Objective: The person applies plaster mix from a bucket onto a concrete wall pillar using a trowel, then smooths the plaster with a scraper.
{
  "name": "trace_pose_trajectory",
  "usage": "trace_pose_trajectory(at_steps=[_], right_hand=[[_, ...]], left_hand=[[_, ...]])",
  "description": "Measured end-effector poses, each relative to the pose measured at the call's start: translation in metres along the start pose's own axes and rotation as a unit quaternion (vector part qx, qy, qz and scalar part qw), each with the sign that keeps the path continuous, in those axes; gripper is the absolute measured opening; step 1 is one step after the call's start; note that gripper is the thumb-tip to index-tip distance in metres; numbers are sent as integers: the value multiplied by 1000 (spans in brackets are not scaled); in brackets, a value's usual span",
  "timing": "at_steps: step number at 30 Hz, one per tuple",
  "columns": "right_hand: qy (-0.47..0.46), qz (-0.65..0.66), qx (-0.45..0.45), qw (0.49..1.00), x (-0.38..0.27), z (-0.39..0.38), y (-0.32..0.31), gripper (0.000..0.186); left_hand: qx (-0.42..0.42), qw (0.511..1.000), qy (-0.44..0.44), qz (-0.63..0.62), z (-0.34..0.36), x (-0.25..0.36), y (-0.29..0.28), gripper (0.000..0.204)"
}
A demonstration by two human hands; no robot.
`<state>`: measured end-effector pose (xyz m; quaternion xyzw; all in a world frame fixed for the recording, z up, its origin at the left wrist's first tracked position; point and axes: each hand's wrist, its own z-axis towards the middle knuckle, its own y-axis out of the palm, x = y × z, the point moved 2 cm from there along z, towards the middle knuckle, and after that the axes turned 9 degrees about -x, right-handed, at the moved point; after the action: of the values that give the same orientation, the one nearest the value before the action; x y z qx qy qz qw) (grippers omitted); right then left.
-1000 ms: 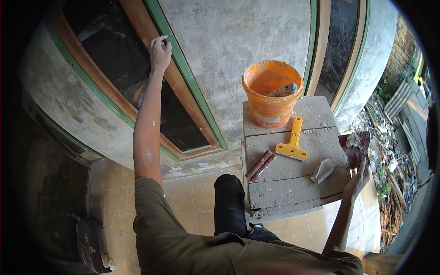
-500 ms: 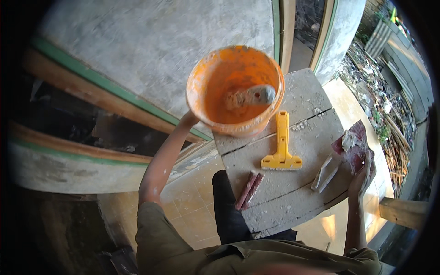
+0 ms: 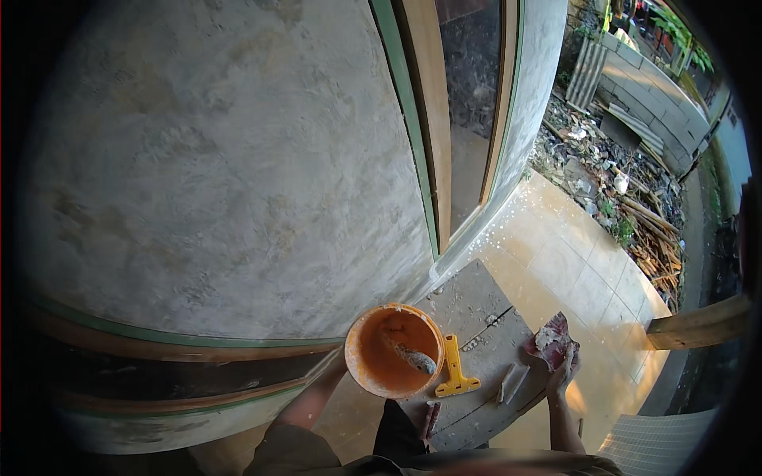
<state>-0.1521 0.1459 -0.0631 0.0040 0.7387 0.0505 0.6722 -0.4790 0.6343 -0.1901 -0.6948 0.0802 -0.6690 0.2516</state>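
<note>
An orange bucket (image 3: 359,373), smeared with pale plaster, stands at the left side of a wooden bench (image 3: 476,305). A plaster-coated tool with a grey handle end (image 3: 419,361) leans inside it. My left hand (image 3: 341,362) is against the bucket's left side, its fingers hidden behind the wall. At the bench's right edge, my right hand (image 3: 563,376) is closed on a dark red sheet (image 3: 558,327) bearing a lump of whitish plaster. Between the hands lie a yellow T-shaped scraper (image 3: 454,377) and a pale, plaster-coated folded strip (image 3: 513,383). Dark red rolled pieces (image 3: 431,420) lie nearer me.
A grey plastered wall (image 3: 222,190) fills the left and far side, with green-edged wooden frames (image 3: 425,119) around openings. Tiled floor (image 3: 583,278) runs to the right, past the bench. Beyond it are rubble (image 3: 635,206) and a wooden beam (image 3: 698,324).
My view has swung up toward the wall, so the bench, bucket and hands appear lower and smaller. My left hand stays by the bucket; my right still holds the red sheet.
</note>
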Motion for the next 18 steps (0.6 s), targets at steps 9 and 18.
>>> trace_pose_trajectory(at_steps=[9, 18], right_hand=[[42, 22, -23, 999, 51, 29, -18, 21], [188, 139, 17, 972, 27, 47, 12, 33]], left_hand=[[47, 991, -102, -74, 37, -7, 25, 36], [99, 961, -194, -169, 31, 25, 21, 37]])
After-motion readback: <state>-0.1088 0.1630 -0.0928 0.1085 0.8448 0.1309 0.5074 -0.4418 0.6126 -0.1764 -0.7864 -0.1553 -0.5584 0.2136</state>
